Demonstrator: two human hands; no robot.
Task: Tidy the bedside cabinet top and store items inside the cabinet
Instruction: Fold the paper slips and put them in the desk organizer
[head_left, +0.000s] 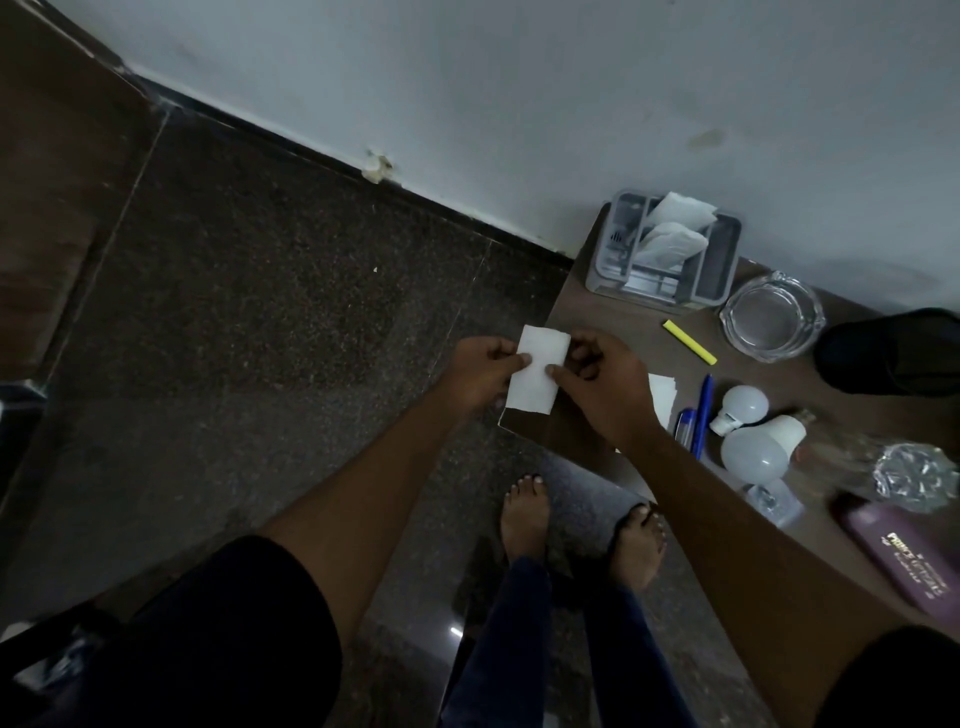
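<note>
Both hands hold a white folded tissue over the left front corner of the brown cabinet top. My left hand pinches its left edge and my right hand pinches its right edge. More white paper lies on the top just behind my right hand. A grey divided organiser with white packets stands at the back corner. A yellow highlighter, blue pens, two white bulbs and a glass ashtray lie to the right.
A crumpled clear plastic bottle, a purple bottle and a black object crowd the cabinet's right side. The white wall runs behind it. Dark granite floor stretches left, with my bare feet beside the cabinet front.
</note>
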